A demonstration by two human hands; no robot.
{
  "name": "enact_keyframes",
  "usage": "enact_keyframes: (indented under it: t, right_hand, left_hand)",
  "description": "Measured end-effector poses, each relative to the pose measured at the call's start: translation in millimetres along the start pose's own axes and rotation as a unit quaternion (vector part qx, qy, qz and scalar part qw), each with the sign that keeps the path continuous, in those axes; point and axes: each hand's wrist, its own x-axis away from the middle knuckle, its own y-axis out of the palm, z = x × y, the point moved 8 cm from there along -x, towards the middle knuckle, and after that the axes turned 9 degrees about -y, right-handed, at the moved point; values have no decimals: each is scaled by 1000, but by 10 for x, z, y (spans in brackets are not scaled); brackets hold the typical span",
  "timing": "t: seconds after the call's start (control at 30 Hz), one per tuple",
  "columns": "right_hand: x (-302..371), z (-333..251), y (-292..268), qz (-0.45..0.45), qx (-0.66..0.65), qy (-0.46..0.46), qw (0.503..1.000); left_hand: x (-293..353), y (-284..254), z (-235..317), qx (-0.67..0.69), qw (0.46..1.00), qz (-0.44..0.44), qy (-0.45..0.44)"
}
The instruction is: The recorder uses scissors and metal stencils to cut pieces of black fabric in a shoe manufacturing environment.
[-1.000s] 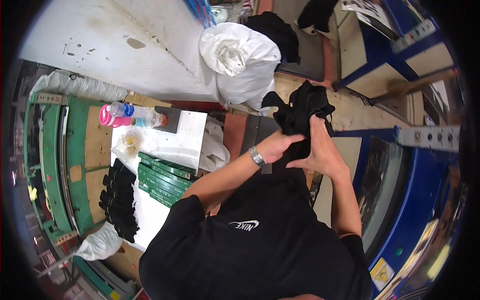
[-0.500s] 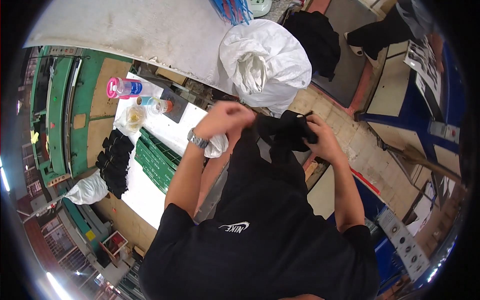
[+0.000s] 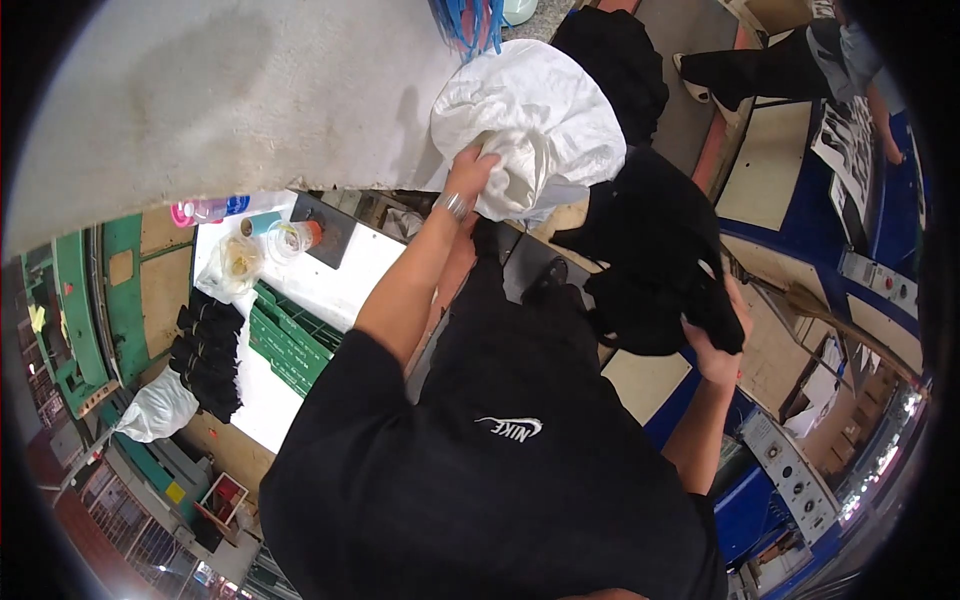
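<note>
A white woven sack [image 3: 565, 95] stands in front of me, its mouth bunched and folded. My left hand [image 3: 472, 175] is closed on the sack's near-left edge. Off to the right, my right hand [image 3: 718, 352] grips a bundle of black cloth [image 3: 650, 255], fingers wrapped around its near end. The cloth stretches from that hand toward the sack's right side; its exact kind cannot be made out. Part of my right fingers is hidden behind the cloth.
On the left, a white table [image 3: 270, 400] bears a green plastic crate [image 3: 285, 345], clear cups and stacked black pieces [image 3: 208, 355]. A pale worktop [image 3: 250, 100] spans the far left. Another black heap [image 3: 610, 70] lies beyond the sack. Another person's leg [image 3: 760, 70] shows at far right.
My left hand has moved forward onto the sack. My right hand has swung right and nearer to me, and the black cloth, bunched between my hands before, now hangs spread out.
</note>
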Motion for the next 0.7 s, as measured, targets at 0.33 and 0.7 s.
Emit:
enact_keyframes:
  t: [0.33,0.7]
  right_hand:
    - [-125,631,-639,141,-23,-126,982]
    - [-1401,931,1764,-232,-685,271,635]
  left_hand:
    - [2183,-173,1154,414,880,-229,46]
    - [2204,-103,1347,296,953,-28,48]
